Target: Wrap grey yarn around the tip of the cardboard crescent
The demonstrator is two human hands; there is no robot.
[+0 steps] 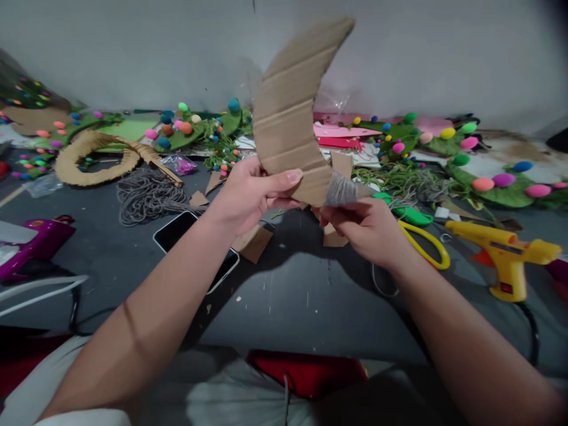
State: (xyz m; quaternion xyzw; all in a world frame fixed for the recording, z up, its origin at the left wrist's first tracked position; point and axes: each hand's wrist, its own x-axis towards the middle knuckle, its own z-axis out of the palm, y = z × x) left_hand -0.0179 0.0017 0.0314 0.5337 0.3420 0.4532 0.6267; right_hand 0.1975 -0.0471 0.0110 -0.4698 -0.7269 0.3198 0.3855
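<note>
A crescent cut from brown cardboard [290,112] is held up over the dark table. Its lower right tip is wrapped in grey yarn [341,190], and the rest of its face is bare. My left hand [255,195] grips the crescent near its lower edge, thumb on the front and fingers behind. At the wrapped tip, my right hand [366,228] has its fingers pinched together just under the yarn. Whether those fingers hold the yarn strand or the cardboard is hard to make out.
Grey yarn lies in a heap [144,195] beside a cardboard ring [95,160]. A phone [175,231] lies under my left forearm. At right are yellow-handled scissors [428,248] and a yellow glue gun [506,251]. Felt leaves with coloured balls [501,180] line the back.
</note>
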